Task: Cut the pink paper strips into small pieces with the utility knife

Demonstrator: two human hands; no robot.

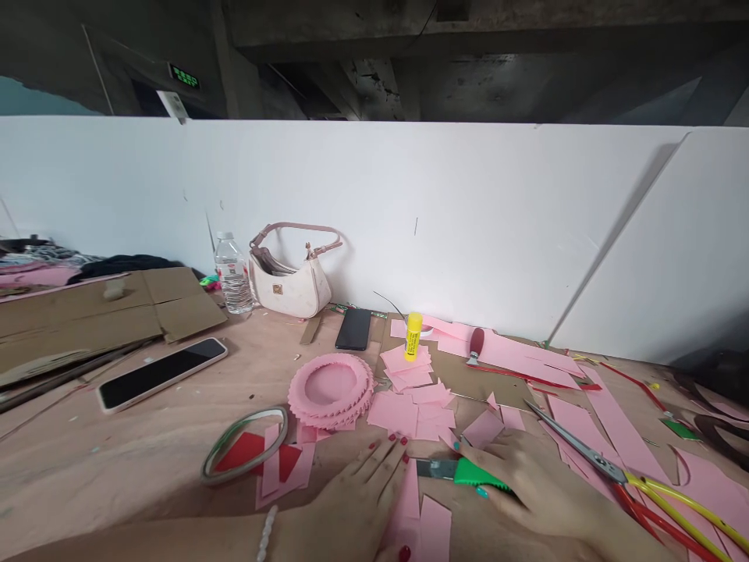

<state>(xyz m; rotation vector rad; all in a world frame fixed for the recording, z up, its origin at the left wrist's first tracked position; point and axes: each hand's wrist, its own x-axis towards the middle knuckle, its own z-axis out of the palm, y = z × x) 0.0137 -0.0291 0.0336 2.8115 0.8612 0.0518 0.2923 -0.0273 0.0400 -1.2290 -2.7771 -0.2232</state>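
Observation:
My right hand [527,480] is closed around the green handle [483,474] of a utility knife. Its metal blade [436,468] points left across a strip of pink paper [409,499]. On the left edge of that strip lies my left hand [363,488], palm down, with its fingers stretched out flat. Loose pink paper squares [392,412] are scattered just beyond both hands. Behind my left hand sits a ring of layered pink paper [331,390] with a jagged rim. Scissors [608,466] with red and yellow handles lie open right of my right hand.
A tape roll [209,457] rests on red and pink scraps at left. Farther back stand a yellow glue stick [413,337], a white handbag [292,289] and a water bottle [232,273]. Two phones [164,375] lie on the table. A white partition [374,195] closes the back.

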